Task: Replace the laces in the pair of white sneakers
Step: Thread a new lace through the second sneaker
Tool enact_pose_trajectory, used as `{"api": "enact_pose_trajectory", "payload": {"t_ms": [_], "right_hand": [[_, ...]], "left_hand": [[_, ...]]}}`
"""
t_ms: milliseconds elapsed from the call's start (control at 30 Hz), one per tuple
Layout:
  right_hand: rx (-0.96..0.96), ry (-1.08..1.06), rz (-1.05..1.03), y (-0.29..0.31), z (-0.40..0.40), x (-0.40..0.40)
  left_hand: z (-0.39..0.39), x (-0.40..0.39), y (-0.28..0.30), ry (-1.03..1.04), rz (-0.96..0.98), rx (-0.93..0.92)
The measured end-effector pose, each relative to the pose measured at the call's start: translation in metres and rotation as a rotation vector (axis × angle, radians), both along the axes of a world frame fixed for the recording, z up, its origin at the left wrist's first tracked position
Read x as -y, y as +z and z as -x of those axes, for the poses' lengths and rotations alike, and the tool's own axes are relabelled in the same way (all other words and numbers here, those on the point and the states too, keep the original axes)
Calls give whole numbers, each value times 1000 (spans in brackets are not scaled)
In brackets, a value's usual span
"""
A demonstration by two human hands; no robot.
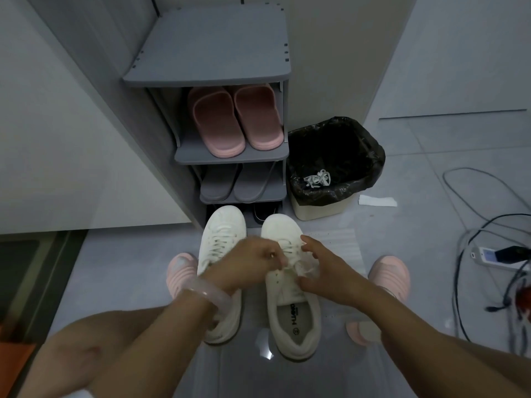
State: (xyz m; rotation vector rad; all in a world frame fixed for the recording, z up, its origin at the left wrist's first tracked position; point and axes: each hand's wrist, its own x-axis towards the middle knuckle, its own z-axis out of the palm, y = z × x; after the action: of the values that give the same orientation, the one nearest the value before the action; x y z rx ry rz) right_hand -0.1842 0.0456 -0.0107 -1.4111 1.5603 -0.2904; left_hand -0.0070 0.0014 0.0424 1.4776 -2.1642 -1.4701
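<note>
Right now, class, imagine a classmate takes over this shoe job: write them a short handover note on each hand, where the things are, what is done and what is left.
Left hand: pinches the lace over the right sneaker.
Right hand: fingers loosely spread at the same lace, thumb near the eyelets; grip unclear.
Things: both sneakers stand side by side on the floor before the shoe rack. A white bundle, probably old laces, lies in the bin.
Done: the left sneaker looks laced.
Left: finish lacing and tying the right sneaker; its lace is loose near the top eyelets.
</note>
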Motion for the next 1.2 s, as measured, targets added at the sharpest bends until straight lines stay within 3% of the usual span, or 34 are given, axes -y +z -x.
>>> {"api": "enact_pose_trajectory", "payload": {"t_ms": [133,200,233,267,300,367,400,467,600,800,967,1067,1200], "right_hand": [[80,-26,-32,0,1,1],[93,-27,-36,0,0,0],[93,-29,-36,1,0,0],[92,-29,-34,2,-1,0],[92,-30,-33,2,-1,-1],[87,-36,-31,1,-1,-1],[84,-38,-27,1,-2,0],[74,-34,-14,2,-4,0],[61,-20,-27,1,-1,1],[85,-6,-61,3,3,2],[-14,13,60,2,-3,-1],[-143,-18,237,2,-6,-3],[-213,2,244,4,-14,-1]], "left_hand": [[-23,13,34,324,-355,-705],[-19,11,34,407,-565,-920],[-13,7,31,437,-666,-930],[-5,2,26,474,-717,-845],[1,-2,19,467,-646,-633],[7,-8,2,272,-245,-81],[8,-11,-5,146,-75,80],[9,-16,-12,-33,57,219],[11,-10,-8,-187,263,337],[-14,10,9,-297,96,386],[-5,-3,-6,-288,180,475],[-2,-7,-13,-260,199,462],[3,-7,-12,-261,261,328]]}}
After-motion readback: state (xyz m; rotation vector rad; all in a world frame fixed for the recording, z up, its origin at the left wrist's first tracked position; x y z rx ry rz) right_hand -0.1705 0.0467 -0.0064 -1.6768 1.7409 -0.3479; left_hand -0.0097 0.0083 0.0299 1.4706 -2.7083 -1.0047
